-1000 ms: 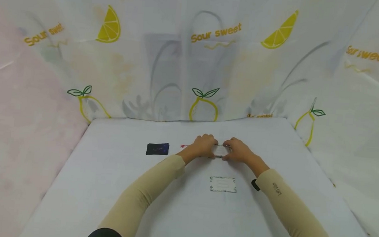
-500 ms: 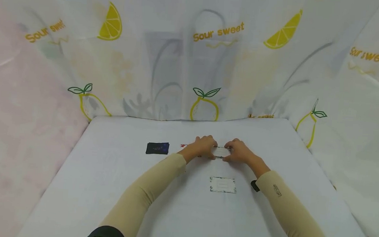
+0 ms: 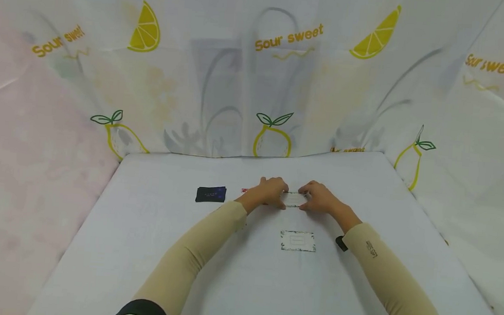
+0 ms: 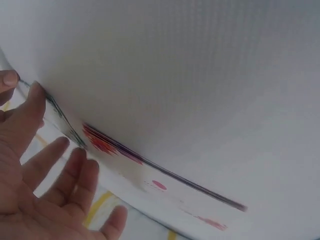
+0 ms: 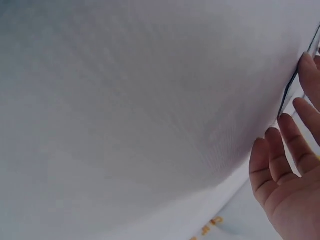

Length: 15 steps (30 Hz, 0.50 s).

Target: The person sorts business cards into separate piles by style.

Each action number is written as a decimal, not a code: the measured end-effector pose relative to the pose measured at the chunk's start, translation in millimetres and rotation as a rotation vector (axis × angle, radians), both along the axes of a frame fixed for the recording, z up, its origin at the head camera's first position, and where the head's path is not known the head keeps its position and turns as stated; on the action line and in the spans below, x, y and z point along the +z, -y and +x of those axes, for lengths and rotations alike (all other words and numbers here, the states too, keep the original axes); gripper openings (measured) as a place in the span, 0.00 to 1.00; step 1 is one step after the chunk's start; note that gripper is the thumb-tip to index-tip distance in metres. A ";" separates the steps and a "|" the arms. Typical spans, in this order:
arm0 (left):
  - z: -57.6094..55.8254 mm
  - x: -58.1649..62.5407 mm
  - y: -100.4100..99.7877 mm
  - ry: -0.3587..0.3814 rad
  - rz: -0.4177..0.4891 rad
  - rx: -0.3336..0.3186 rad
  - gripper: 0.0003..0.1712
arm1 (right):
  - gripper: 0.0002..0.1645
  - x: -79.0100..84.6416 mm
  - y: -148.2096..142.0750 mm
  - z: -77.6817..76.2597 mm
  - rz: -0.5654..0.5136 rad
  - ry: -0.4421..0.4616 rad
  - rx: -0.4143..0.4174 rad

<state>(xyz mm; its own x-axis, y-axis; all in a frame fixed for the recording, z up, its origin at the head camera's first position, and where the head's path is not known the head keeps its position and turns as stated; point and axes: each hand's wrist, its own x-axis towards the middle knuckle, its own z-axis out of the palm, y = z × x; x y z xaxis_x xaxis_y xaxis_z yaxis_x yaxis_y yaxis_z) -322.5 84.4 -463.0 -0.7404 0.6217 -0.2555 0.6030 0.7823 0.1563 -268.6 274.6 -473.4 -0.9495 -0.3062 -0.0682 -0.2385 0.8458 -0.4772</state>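
Observation:
At the far middle of the table, a white card pile (image 3: pixel 293 199) with a green leafy border lies between both hands. My left hand (image 3: pixel 270 192) grips its left end, thumb on the near edge and fingertips on the far edge. From the right, my right hand (image 3: pixel 319 197) grips the other end the same way. In the left wrist view, the pile's leafy edge (image 4: pixel 62 117) shows between thumb and fingers. A red-flowered card pile (image 4: pixel 165 182) lies just left of it, mostly hidden by the left hand in the head view.
Black cards (image 3: pixel 211 194) lie in a slightly uneven pile at the left. Nearer the person is a single leafy-bordered card (image 3: pixel 298 241). The white table (image 3: pixel 173 279) ends at the back against a lemon-printed cloth (image 3: pixel 221 97).
The hands stay at the same card pile, with only slight shifts of the fingers. The head view has tilted a little.

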 end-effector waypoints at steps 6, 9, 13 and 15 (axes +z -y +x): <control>3.9 2.9 -0.3 -0.078 -0.037 0.039 0.31 | 0.30 -3.0 0.1 -0.1 -0.012 -0.018 -0.017; 5.8 4.0 -0.3 -0.072 -0.039 0.056 0.29 | 0.32 -4.2 1.1 -0.5 -0.028 0.005 -0.039; 7.1 4.7 -0.8 -0.052 -0.032 0.066 0.28 | 0.31 -5.3 1.9 0.1 -0.040 0.021 -0.055; 7.4 5.1 -1.3 -0.048 -0.022 0.074 0.27 | 0.30 -5.3 2.1 0.7 -0.038 0.007 -0.054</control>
